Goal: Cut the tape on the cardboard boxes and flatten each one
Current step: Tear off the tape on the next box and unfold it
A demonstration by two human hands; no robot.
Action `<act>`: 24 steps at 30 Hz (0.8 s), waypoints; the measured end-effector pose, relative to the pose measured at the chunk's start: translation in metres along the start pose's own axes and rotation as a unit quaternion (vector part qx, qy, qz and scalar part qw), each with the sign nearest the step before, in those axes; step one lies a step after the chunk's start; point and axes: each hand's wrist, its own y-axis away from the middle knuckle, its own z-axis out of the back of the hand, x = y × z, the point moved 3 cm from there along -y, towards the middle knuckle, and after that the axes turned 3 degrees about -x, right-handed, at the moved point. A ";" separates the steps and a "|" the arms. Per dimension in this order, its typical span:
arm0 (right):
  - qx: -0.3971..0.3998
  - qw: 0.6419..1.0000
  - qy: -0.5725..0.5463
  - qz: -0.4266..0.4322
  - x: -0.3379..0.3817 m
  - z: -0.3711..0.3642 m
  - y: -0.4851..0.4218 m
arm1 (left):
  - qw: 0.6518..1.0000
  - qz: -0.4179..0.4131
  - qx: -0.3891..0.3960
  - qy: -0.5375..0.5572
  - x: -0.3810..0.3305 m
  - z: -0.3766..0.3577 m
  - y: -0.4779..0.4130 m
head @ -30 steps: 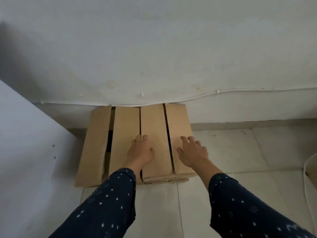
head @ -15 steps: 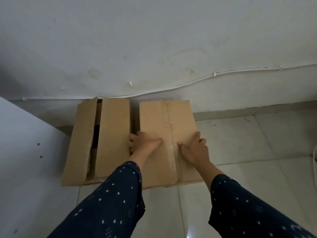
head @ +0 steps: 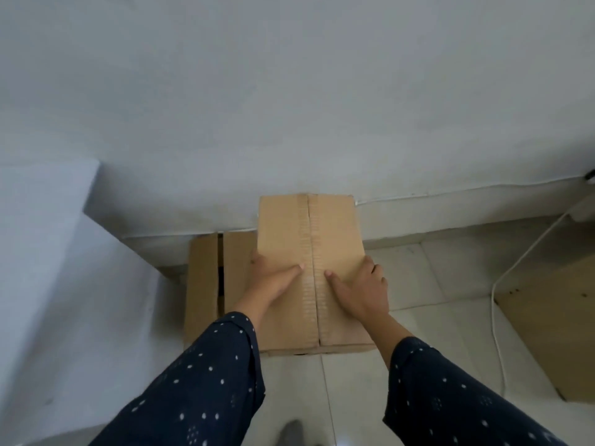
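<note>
At the far left stands a white panel (head: 48, 284), its edge slanting down toward the wall; just right of it an open cardboard box (head: 203, 284) sits on the floor (head: 434, 278) against the foot of the wall, its top flaps parted with a dark gap between them.

The left hand (head: 273, 278) grips the left edge of the taped cardboard box (head: 283, 233); its thumb lies flat on the top face, and its fingers go over the side, out of sight. This box overlaps the right part of the open one and is held between the two hands, straight ahead of the person; whether its base rests on the tiles or hangs just above them I cannot tell.

Its long axis runs away from the person toward the wall, and the tape seam (head: 310, 284) follows that axis down the middle of the top, between the two thumbs; neither hand is the nearer, so I judge either could be freed to cut along it, pulling toward the body. No cutter shows in view.

The right hand (head: 363, 284) clasps the right edge likewise, thumb on top, fingers curled over the side.

Further right a white cable (head: 495, 300) trails across the tiles; beside it lies another cardboard piece (head: 553, 323), well apart from the hands.
</note>
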 end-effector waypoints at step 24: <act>0.059 0.958 -0.109 0.258 0.400 -0.037 0.372 | 0.975 -0.058 -0.206 0.053 0.105 0.560 0.161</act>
